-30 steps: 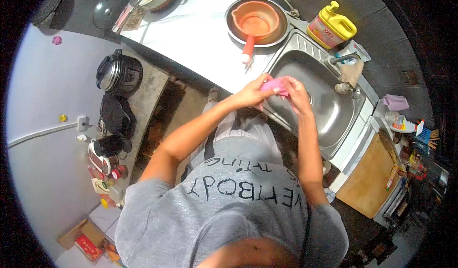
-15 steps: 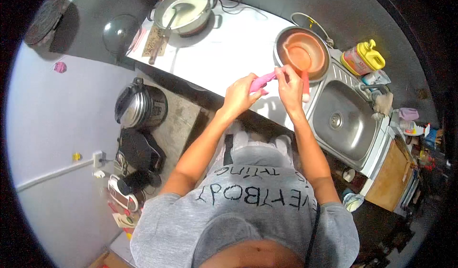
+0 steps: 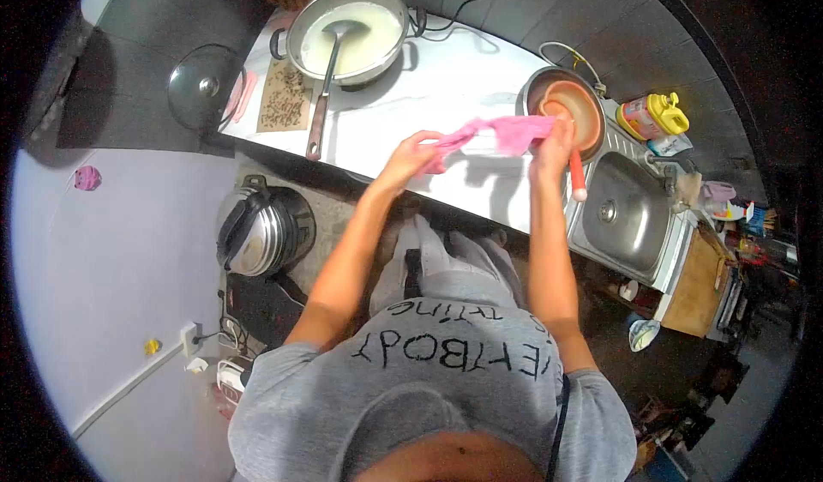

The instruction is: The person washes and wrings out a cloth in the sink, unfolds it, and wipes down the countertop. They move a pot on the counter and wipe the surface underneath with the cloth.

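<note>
A pink cloth (image 3: 512, 132) is stretched between my two hands above the white counter (image 3: 463, 79). My left hand (image 3: 413, 160) has its fingers closed on the cloth's left end. The right end is gripped by my right hand (image 3: 553, 149), just in front of the orange dipper (image 3: 585, 117), which rests in a metal bowl (image 3: 535, 87). To the left on the counter is a pan (image 3: 300, 40) of pale liquid, with a ladle (image 3: 328, 79) lying across its rim.
A steel sink (image 3: 630, 203) adjoins the counter on the right, with a yellow bottle (image 3: 656, 116) behind it. A patterned mat (image 3: 285, 96) lies beside the pan. On the lower left stands a pressure cooker (image 3: 267, 229); a wooden board (image 3: 696, 285) is at the right.
The view has shifted left, away from the sink. The bunched pink cloth has been spread out between my hands, which have moved apart from each other over the counter.
</note>
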